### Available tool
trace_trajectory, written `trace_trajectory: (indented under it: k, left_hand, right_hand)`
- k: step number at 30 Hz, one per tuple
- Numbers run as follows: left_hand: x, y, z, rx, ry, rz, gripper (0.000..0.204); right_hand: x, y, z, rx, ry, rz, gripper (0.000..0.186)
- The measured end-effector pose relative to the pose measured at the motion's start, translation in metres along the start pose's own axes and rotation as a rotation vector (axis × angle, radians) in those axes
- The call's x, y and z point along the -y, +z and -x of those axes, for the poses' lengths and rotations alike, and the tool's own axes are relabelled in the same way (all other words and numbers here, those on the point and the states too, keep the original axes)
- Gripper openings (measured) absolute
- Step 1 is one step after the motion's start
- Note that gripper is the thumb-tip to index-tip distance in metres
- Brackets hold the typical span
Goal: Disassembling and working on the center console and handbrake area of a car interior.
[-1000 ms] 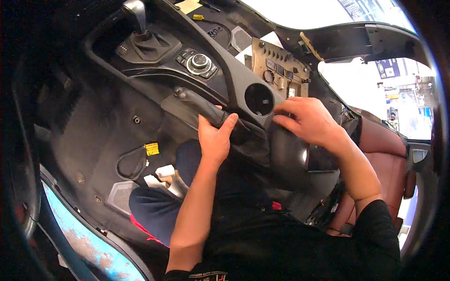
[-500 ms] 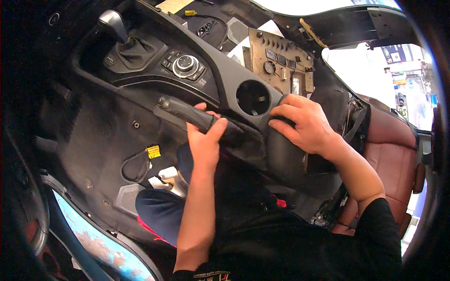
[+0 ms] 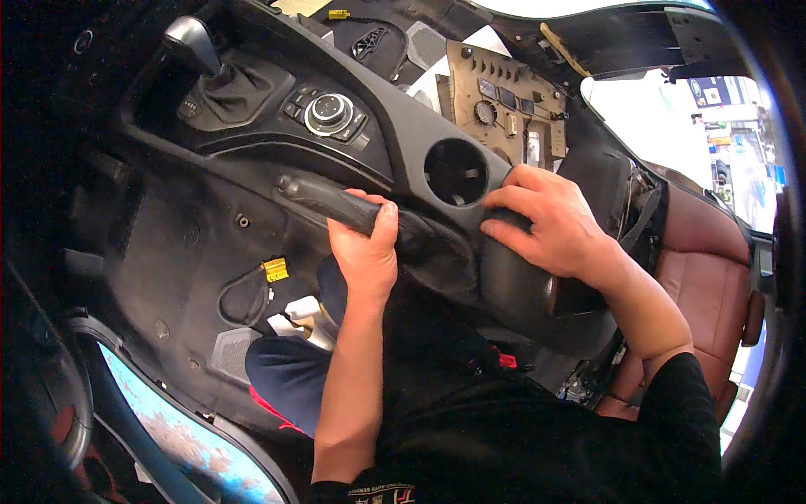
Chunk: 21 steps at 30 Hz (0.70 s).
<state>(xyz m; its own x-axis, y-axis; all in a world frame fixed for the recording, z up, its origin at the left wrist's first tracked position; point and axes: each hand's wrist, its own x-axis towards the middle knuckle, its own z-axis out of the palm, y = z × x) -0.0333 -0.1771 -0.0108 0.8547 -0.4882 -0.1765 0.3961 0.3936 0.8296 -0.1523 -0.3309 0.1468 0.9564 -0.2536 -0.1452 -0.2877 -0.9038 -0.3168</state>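
My left hand (image 3: 364, 248) is closed round the black handbrake lever (image 3: 323, 197), its thumb lying along the top of the grip. A loose black boot (image 3: 437, 252) spreads at the lever's base. To the right, my right hand (image 3: 550, 220) grips the front end of the black padded armrest (image 3: 514, 273), fingers curled over its edge. Just ahead of that hand is a round cup holder (image 3: 455, 172) in the grey centre console (image 3: 395, 109). Farther forward on the console are a rotary control knob (image 3: 329, 114) and a gear lever (image 3: 195, 46) with a silver top.
A tan panel with clips (image 3: 504, 101) lies beyond the console. At right stands a reddish-brown leather seat (image 3: 705, 252). A yellow-tagged cable (image 3: 274, 269) and a speaker grille (image 3: 233, 353) are on the dark floor at left; a steering wheel rim (image 3: 77, 420) shows at the left edge.
My left thumb and fingers have shifted and wrapped more closely round the handbrake lever. My right hand stays on the armrest. The view has moved slightly.
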Motion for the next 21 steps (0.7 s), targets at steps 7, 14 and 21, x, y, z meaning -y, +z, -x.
trace_trajectory:
  k: [7,14,21]
  left_hand:
    - [0.001,0.004,0.001,-0.123,0.021,-0.143,0.035]
    - [-0.014,-0.040,-0.014,0.320,-0.240,0.280,0.063]
    - [-0.012,0.006,-0.001,-0.022,-0.209,0.088,0.045]
  right_hand:
    - [0.002,0.002,-0.001,-0.014,-0.004,0.010,0.025]
    - [0.001,0.001,0.001,-0.023,0.014,-0.002,0.023]
    - [0.002,0.001,-0.001,-0.013,0.018,0.010,0.023]
